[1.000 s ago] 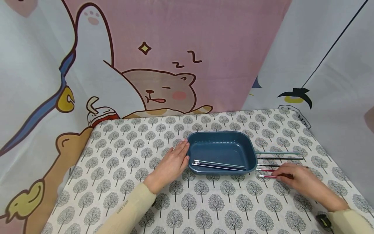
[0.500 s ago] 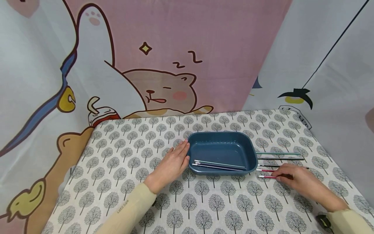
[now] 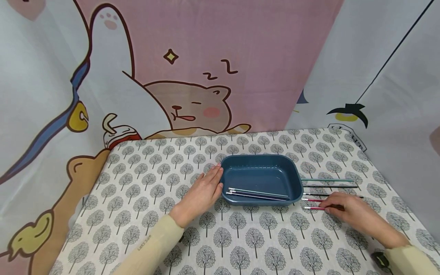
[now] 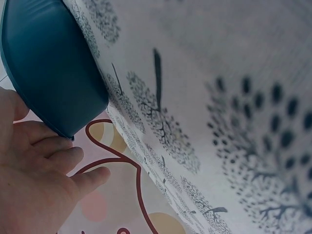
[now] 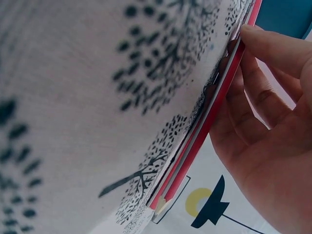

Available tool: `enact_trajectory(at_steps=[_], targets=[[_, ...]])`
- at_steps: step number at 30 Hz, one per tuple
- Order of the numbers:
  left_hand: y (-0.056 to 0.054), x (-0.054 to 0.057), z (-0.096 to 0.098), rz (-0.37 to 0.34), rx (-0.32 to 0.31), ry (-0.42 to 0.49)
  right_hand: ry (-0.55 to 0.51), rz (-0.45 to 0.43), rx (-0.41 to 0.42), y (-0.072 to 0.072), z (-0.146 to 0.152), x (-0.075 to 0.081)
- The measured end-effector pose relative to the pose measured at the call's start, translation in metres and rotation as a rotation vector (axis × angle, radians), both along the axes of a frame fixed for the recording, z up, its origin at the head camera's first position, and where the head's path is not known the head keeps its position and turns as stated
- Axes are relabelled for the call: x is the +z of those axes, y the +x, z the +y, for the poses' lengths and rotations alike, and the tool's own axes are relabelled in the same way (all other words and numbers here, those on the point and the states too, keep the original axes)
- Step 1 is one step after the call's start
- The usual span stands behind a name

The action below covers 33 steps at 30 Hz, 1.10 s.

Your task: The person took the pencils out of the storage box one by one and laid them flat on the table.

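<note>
My left hand (image 3: 201,194) rests its nearly straight fingers against the left end of a dark blue rectangular basin (image 3: 258,177). In the left wrist view, those fingers (image 4: 66,158) lie along the basin's outer wall (image 4: 53,63). To the basin's right, my right hand (image 3: 354,212) pinches a red pencil (image 3: 314,208) between thumb and fingers. The right wrist view shows this red pencil (image 5: 219,92) close to the cloth, its sharpened tip pointing away from the basin; whether it touches the cloth I cannot tell. Several dark and pale pencils (image 3: 258,194) lie along the basin's near side.
Right of the basin, a second red pencil (image 3: 309,199), two dark pencils (image 3: 331,186) and a green pencil (image 3: 326,180) lie roughly parallel. A tree-patterned cloth (image 3: 154,198) covers the table. Behind it hangs a cartoon-printed curtain (image 3: 268,57).
</note>
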<state>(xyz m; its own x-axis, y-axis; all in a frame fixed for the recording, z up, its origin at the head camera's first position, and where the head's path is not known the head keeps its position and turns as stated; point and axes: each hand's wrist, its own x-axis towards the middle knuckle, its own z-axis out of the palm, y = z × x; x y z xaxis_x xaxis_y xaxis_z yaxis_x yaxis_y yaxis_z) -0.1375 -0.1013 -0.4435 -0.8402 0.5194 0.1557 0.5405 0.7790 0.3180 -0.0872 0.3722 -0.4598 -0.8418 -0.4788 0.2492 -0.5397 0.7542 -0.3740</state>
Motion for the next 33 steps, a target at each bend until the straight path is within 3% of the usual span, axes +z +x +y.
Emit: enact_trajectory(at_steps=[33], targets=[[-0.0001, 0.0007, -0.0004, -0.022, -0.001, 0.001, 0.024, -0.096, -0.044, 0.0014, -0.0042, 0.0039]])
